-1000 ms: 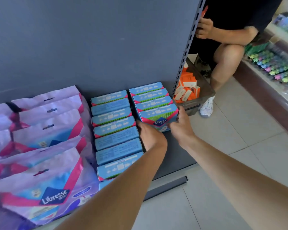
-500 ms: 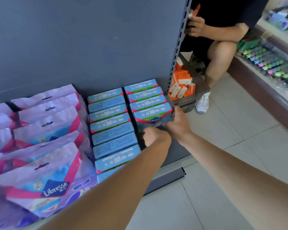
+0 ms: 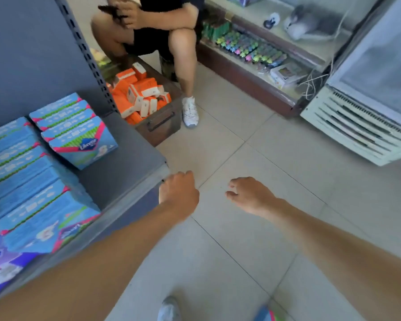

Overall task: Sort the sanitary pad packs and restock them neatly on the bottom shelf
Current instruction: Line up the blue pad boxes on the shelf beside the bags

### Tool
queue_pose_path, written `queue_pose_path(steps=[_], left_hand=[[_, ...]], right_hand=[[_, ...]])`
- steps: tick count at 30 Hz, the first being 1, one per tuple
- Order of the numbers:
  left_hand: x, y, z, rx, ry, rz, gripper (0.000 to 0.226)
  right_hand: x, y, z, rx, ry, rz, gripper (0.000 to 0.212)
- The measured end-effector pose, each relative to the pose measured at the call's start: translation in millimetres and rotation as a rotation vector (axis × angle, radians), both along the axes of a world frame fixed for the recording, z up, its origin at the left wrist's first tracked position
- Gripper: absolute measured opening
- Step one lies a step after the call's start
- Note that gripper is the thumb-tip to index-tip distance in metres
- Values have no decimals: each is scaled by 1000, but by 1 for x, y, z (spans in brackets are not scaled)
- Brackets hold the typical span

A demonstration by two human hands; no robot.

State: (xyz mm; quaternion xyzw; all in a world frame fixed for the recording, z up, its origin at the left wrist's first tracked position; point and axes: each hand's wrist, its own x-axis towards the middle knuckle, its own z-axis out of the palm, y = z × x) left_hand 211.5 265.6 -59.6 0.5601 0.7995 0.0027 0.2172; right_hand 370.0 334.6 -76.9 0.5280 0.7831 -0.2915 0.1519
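Observation:
Two rows of blue Libresse pad packs stand on the grey bottom shelf (image 3: 130, 163). The short right row ends in a front pack (image 3: 85, 144) with its logo facing out. The longer left row (image 3: 30, 181) runs toward me. Purple pad bags (image 3: 0, 269) show at the lower left edge. My left hand (image 3: 178, 193) hangs loosely curled over the shelf's front corner, holding nothing. My right hand (image 3: 250, 195) hovers above the floor tiles with fingers apart, also holding nothing. Both hands are off the packs.
A dark crate (image 3: 160, 121) of orange boxes (image 3: 139, 96) sits right of the shelf upright. A person crouches behind it, one white shoe (image 3: 190, 112) on the floor. A low display shelf (image 3: 248, 75) and a white cooler (image 3: 361, 126) stand at the right. My shoes (image 3: 169, 309) show below.
Both hands let go of the front blue pack and pulled back from the shelf toward the floor. The view swung right and down, so the shelf now sits at the left.

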Motion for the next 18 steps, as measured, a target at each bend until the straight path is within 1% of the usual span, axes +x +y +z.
queue_pose_path(steps=[2, 3, 9, 14, 18], left_hand=[[43, 0, -7, -55, -13, -73, 24], [66, 0, -11, -77, -23, -107, 25], [193, -23, -37, -154, -45, -320, 28], [277, -61, -78, -312, -134, -337, 29], [325, -92, -129, -440, -204, -301, 30]], right_hand=[[49, -12, -5, -21, -121, -39, 32], [72, -19, -7, -28, -150, -74, 32], [197, -86, -28, -100, -176, -323, 36], [286, -162, -69, -227, -143, -525, 36], [340, -224, -123, -335, -129, -679, 37]])
